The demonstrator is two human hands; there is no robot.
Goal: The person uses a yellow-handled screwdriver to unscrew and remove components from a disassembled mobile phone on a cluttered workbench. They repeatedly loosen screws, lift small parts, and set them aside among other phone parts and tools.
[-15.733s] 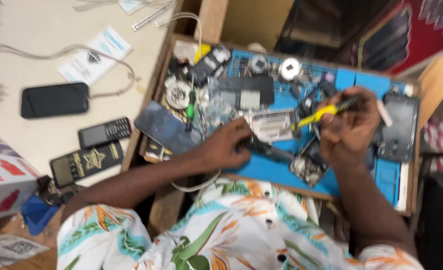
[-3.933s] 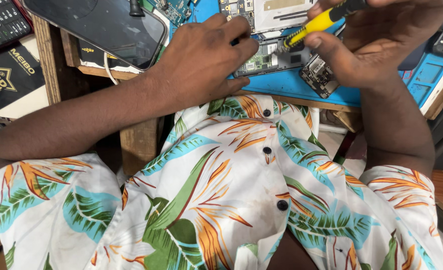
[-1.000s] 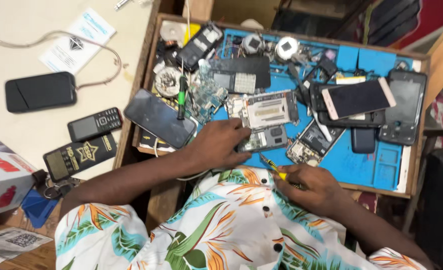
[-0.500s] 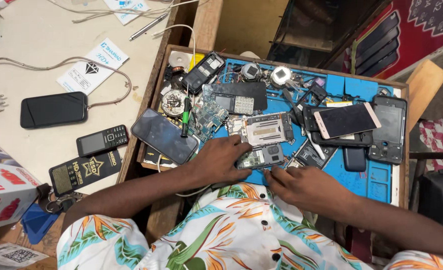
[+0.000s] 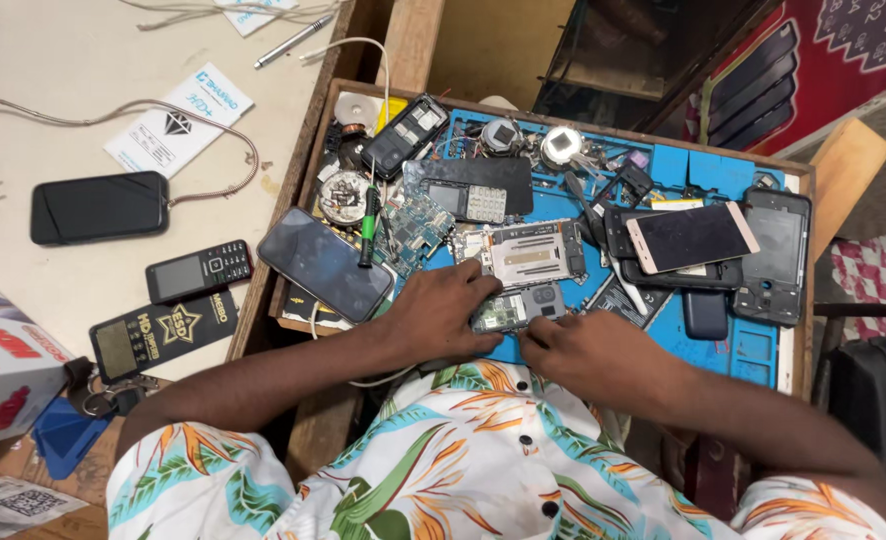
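We see the left hand (image 5: 441, 318) pressing flat, fingers together, on a small board (image 5: 511, 308) at the blue mat's (image 5: 753, 350) near edge. The right hand (image 5: 591, 352) pinches the board's right end. Phones (image 5: 325, 264) crowd the left; bare mat opens near right.

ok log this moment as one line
left hand on small circuit board | right hand at its right edge | blue mat | green screwdriver idle
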